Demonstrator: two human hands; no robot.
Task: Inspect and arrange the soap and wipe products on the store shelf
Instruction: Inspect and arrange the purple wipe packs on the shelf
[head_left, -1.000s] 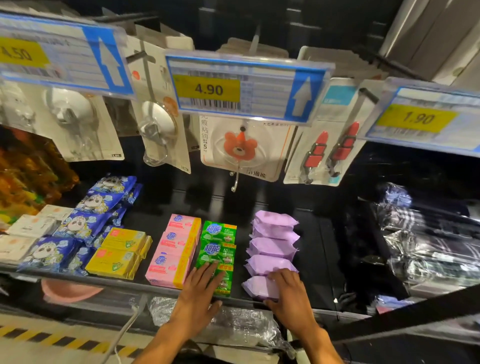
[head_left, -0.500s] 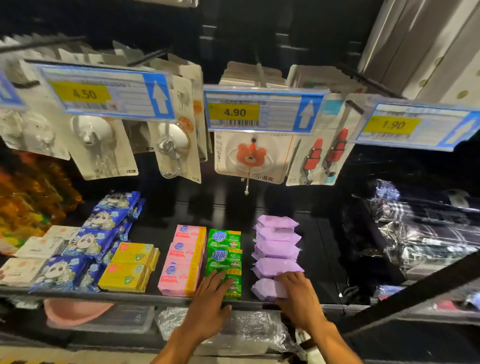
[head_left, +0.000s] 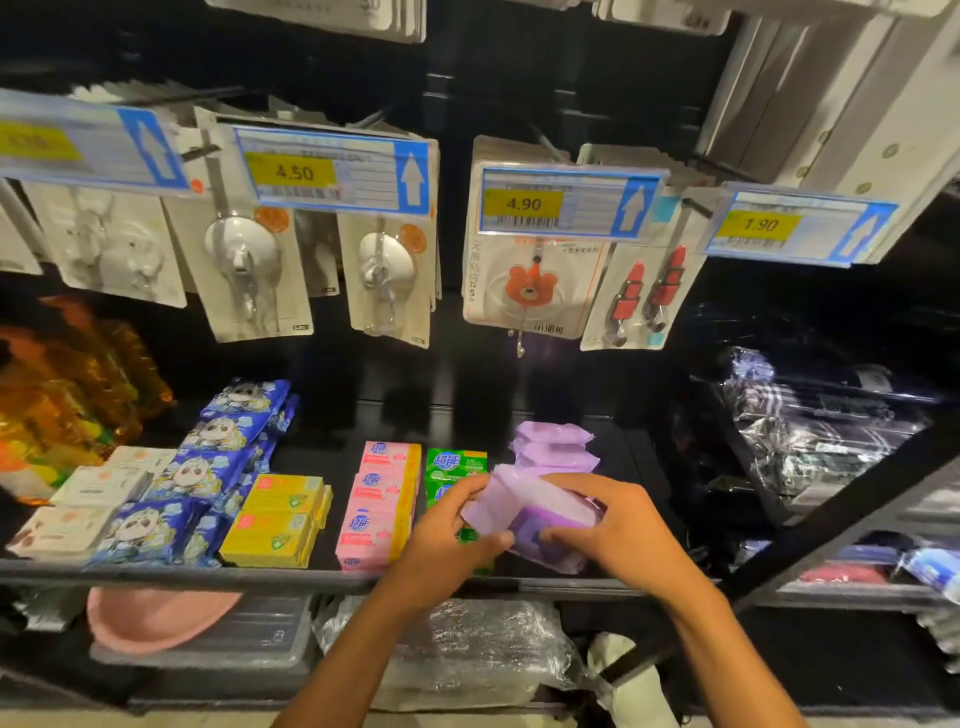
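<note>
Both hands have lifted a soft purple plastic wipe pack (head_left: 524, 506) off the black shelf (head_left: 182, 574), left hand (head_left: 441, 545) and right hand (head_left: 623, 525) pinching its ends in curled fingers (head_left: 470, 491); the purple stack (head_left: 553, 441) lies just beyond them. Best gripped lightly, turned level and reseated squarely.

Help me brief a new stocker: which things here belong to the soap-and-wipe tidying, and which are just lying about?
Job: purple packs, gripped by left hand and right hand; pink soap bars; green soap bars; yellow boxes; blue cartoon packs.
Lying about: hanging hooks; price tags; pink basin; wrapped dark goods.
</note>
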